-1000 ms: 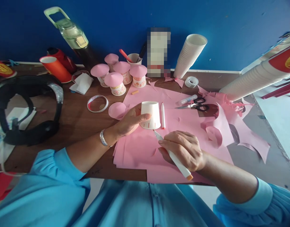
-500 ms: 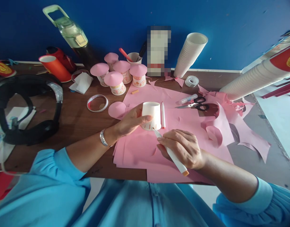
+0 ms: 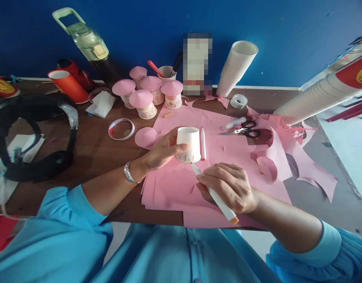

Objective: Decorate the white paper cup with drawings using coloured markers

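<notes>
Marker [image 3: 224, 205] aslant, tip toward cup [image 3: 192, 146]

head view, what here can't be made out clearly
Head view: white paper cup, far side turned away from the camera.
Head view: left hand, fingertips except the thumb's behind the cup.
Head view: white orange-ended marker, tip too small to tell contact.
Head view: red-and-white paper-cup stack, end cut off by right edge.
Head view: pale upright rectangle, details pixelated.

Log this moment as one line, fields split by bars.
left hand: holding cup | right hand: holding marker, tip close to cup's lower edge | cup: short strokes along that edge | nearby: pen, pink paper
</notes>
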Demonstrator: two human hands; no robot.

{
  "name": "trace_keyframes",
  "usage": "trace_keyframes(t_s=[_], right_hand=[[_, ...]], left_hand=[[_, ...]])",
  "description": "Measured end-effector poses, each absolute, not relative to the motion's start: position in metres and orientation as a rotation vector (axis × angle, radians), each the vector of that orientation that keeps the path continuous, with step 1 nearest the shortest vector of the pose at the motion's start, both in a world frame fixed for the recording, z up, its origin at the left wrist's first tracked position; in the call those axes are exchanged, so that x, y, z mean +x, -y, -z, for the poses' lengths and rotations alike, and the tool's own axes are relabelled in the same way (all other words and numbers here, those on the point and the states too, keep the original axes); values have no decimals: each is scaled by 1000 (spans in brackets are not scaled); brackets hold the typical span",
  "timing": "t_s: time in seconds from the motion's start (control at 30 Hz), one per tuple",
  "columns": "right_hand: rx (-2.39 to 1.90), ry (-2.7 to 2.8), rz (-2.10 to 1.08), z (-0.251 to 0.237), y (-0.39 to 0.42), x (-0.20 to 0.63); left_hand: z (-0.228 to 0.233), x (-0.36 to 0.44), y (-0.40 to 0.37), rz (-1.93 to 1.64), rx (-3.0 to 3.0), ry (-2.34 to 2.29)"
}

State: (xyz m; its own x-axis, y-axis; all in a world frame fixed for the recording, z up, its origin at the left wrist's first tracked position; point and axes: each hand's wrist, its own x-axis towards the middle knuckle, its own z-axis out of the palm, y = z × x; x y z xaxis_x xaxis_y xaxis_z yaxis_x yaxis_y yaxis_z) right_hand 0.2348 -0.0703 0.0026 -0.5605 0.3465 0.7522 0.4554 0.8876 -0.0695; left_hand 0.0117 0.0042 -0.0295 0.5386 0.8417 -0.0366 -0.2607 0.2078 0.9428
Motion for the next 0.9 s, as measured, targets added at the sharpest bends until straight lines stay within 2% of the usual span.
trace_keyframes(t_s=[0.9], right_hand=[[-581, 2212, 220, -4, 68, 236]], left_hand=[[31, 11, -7, -805, 1063, -500]])
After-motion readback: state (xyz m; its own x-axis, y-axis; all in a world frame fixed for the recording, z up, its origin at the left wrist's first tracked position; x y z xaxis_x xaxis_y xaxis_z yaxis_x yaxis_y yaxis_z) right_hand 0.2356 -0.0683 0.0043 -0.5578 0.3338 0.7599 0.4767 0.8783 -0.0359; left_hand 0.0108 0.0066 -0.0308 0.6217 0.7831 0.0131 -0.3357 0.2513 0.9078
